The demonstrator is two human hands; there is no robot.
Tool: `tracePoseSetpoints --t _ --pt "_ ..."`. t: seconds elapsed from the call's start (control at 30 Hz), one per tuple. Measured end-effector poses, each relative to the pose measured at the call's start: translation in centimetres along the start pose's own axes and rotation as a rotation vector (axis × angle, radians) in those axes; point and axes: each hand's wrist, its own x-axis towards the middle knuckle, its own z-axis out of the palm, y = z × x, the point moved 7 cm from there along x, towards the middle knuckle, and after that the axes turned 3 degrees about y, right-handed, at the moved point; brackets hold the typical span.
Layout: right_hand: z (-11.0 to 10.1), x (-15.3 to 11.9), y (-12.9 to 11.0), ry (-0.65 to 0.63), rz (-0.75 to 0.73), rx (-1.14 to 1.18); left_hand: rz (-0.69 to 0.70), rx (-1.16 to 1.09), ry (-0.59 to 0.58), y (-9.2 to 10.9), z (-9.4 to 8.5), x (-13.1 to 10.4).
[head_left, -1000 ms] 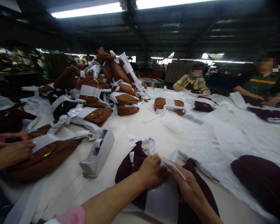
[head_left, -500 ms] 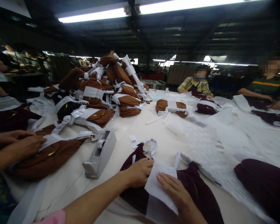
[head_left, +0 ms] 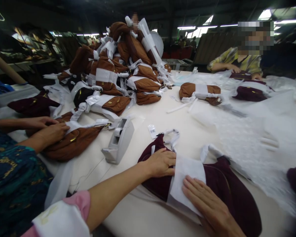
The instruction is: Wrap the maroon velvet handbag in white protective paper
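Note:
A dark maroon handbag point(head_left: 233, 187) lies on the white table in front of me, with a band of white wrapping paper point(head_left: 188, 168) across its middle. My left hand point(head_left: 161, 163) rests on the bag's left part, fingers stretched out and their tips at the paper's left edge. Flat fingers of my right hand point(head_left: 207, 200) press on the paper's lower right side. The bag's strap point(head_left: 172, 140) is wrapped in white and curves up behind it. Beside the strap lies a white barcode tag point(head_left: 152, 131).
A grey tape dispenser point(head_left: 119, 140) stands left of the bag. Further left, a co-worker's hands point(head_left: 51, 133) work on a brown bag point(head_left: 75, 144). Wrapped brown bags point(head_left: 108, 77) are heaped behind. Translucent packing sheets point(head_left: 249, 131) spread at right. Another person point(head_left: 239, 62) sits across the table.
My view has tilted down and turned slightly left. The paper lies flatter across the maroon bag, and my left hand is more spread out beside it. My right hand stays on the paper.

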Motion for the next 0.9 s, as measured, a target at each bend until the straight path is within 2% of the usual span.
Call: tracePoseSetpoints --t 0.13,0.33,0.43,0.5,0.57,0.6,0.67,0.73,0.8,0.9 --pt "1.2 -1.2 -0.4 -0.118 -0.07 -0.183 -0.002 -0.024 0.033 0.1 -0.3 0.1" --pt "1.5 -1.1 -1.8 -0.095 -0.117 -0.436 -0.01 -0.151 0.118 0.3 -0.7 -0.1" --pt "1.9 -1.2 -2.6 -0.093 -0.123 -0.518 -0.066 -0.257 0.238 -0.1 -1.8 -0.7" --pt "1.9 -1.3 -2.8 -0.059 -0.103 -0.567 -0.175 -0.317 0.373 -0.4 -3.3 -1.3" --pt "1.9 -1.2 -3.1 -0.025 -0.106 -0.597 -0.251 -0.316 0.512 0.3 -5.1 -1.8" --pt "1.9 -1.2 -3.2 -0.012 -0.122 -0.606 -0.227 -0.29 0.538 1.4 -5.7 -1.8" --pt "1.9 -0.7 -3.4 0.02 -0.163 -0.613 -0.072 -0.2 0.456 4.6 -5.5 -1.2" --pt "1.5 -0.1 -3.3 0.055 -0.159 -0.573 0.051 -0.098 0.276 7.0 -3.6 -0.4" --pt "0.7 0.5 -2.8 0.057 -0.1 -0.492 0.069 -0.006 0.145 7.4 -1.3 0.0" --pt "-1.2 0.2 -2.0 -0.042 -0.03 -0.272 0.037 0.087 0.098 6.3 0.9 0.1"
